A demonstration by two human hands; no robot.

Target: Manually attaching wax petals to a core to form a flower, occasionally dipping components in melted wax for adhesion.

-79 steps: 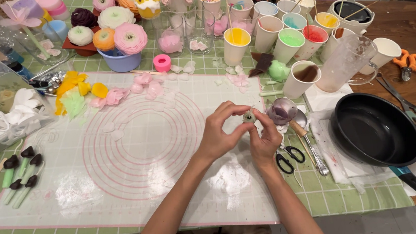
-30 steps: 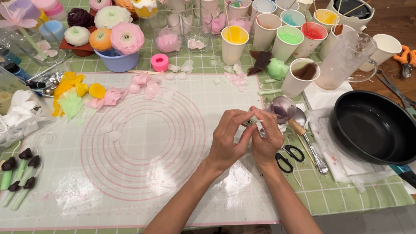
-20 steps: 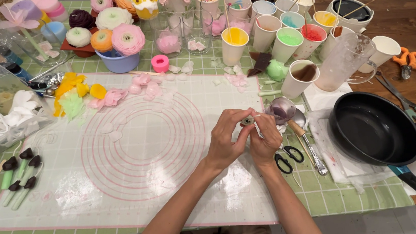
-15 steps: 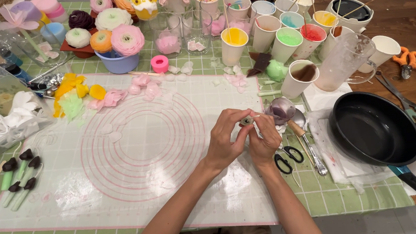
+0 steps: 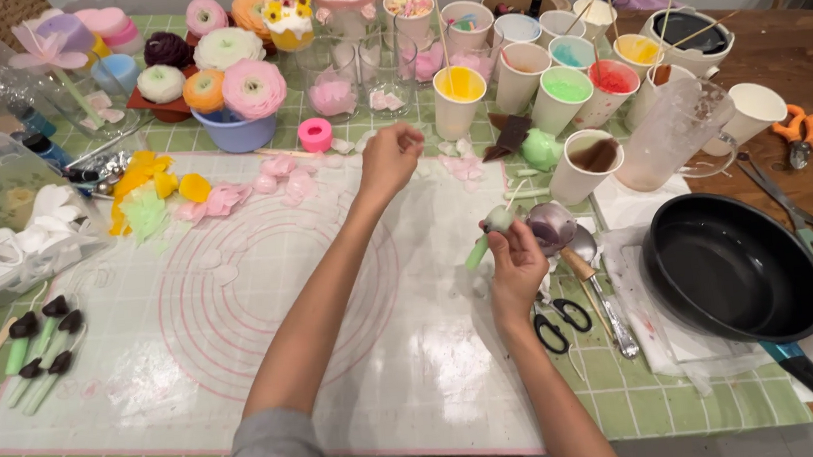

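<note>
one small green stemmed bud (image 5: 491, 232), likely light, soft and easily dented, sat pinched in the right hand (image 5: 516, 266) above the white mat (image 5: 242, 370), best held by its stem, while the left hand (image 5: 390, 156), loosely curled, reached toward pink petals (image 5: 465, 166).

Left hand (image 5: 391, 158) extended forward, fingers seemingly pinched, right hand (image 5: 515, 260) raised, grip closed

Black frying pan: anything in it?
No, the black frying pan at the right of the table shows only its bare dark inside.
</note>
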